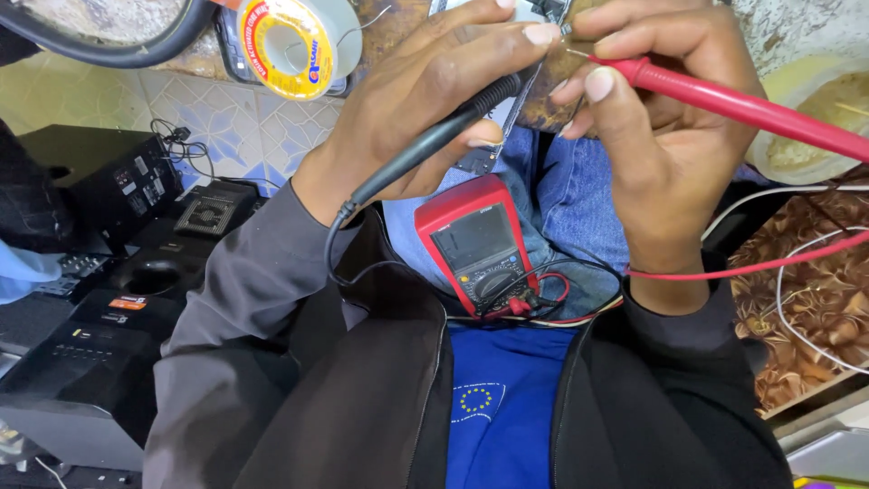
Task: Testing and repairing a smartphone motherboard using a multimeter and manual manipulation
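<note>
2 hands press meter probes to a circuit board above a lap.

Head view: the left hand (pixel 434 100) is closed around the black probe (pixel 434 140), fingertips resting on the circuit board (pixel 493 136). The right hand (pixel 665 118) pinches the red probe (pixel 733 104) between thumb and fingers, its metal tip touching the board's upper edge. A red multimeter (pixel 475 243) lies on the jeans just below the hands, leads plugged into its lower end. A solder spool (pixel 294 41) sits up left, black electronic boxes (pixel 86 362) at far left.
</note>
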